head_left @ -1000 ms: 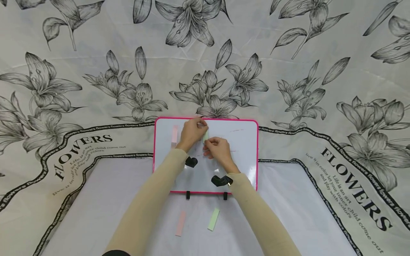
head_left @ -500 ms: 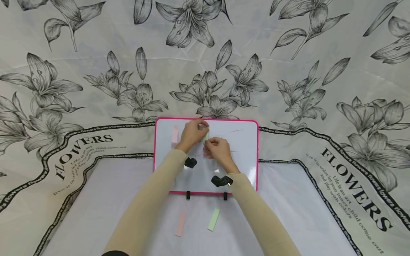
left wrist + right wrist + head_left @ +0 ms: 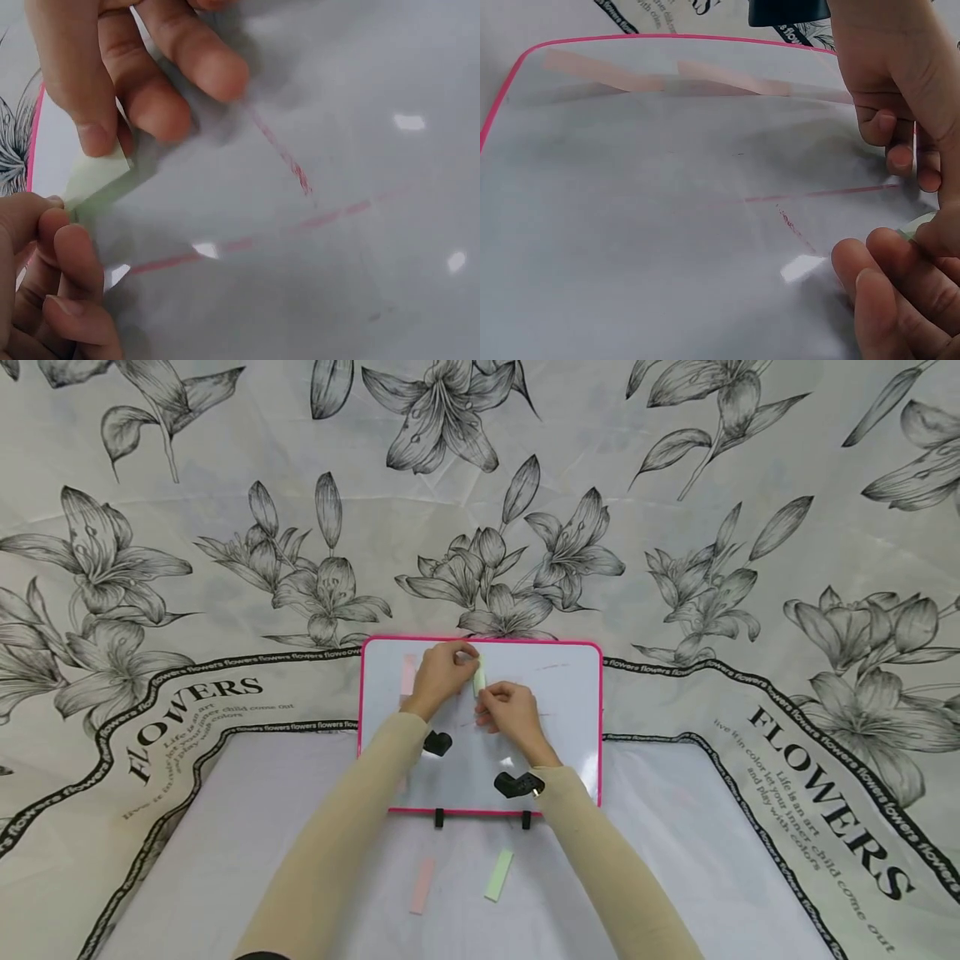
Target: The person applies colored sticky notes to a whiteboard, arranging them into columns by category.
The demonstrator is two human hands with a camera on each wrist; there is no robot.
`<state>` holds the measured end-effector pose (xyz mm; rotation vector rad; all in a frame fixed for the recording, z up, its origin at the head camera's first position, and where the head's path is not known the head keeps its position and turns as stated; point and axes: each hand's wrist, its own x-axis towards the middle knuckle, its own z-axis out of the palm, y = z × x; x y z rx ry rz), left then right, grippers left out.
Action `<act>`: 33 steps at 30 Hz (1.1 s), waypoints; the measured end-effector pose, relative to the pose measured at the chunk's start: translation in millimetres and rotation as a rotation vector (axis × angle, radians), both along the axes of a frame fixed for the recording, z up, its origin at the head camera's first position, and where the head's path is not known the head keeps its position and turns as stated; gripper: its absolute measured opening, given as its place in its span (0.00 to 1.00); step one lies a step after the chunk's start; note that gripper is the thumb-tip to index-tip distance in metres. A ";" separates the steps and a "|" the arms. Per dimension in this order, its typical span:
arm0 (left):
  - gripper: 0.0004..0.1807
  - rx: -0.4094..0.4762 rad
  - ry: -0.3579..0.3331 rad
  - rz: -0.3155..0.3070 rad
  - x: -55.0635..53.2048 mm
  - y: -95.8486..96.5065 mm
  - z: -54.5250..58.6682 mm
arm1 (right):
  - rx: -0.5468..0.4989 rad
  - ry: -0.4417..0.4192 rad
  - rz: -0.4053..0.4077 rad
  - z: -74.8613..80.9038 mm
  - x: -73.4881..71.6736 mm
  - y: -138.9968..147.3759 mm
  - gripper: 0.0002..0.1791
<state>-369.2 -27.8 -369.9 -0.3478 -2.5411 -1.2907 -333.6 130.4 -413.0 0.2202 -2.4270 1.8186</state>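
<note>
A pale green paper strip (image 3: 479, 675) is stretched between the two hands, upright against the upper middle of a pink-framed whiteboard (image 3: 570, 752). My left hand (image 3: 444, 672) pinches its top end, thumb (image 3: 96, 139) in front. The lower end is pinched by my right hand (image 3: 513, 714), whose fingers partly cover it. In the left wrist view, the strip (image 3: 94, 180) stands bent away from the board between them. Two pale pink strips (image 3: 600, 71) (image 3: 731, 79) lie along the board's left side; in the head view, the left arm hides part of these.
On the white cloth in front lie a loose pink strip (image 3: 422, 885) and a loose green strip (image 3: 498, 875). Black feet (image 3: 439, 818) sit under the board's lower edge. Faint red marker lines (image 3: 165, 262) cross the board. A flower-print cloth (image 3: 517, 560) spreads behind.
My left hand has shifted slightly left, and more of the green strip shows between the hands. The right hand stays in nearly the same place.
</note>
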 end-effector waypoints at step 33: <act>0.17 0.017 -0.046 -0.172 1.9 -1.3 -3.9 | 0.043 0.005 0.001 -0.2 0.4 2.3 0.12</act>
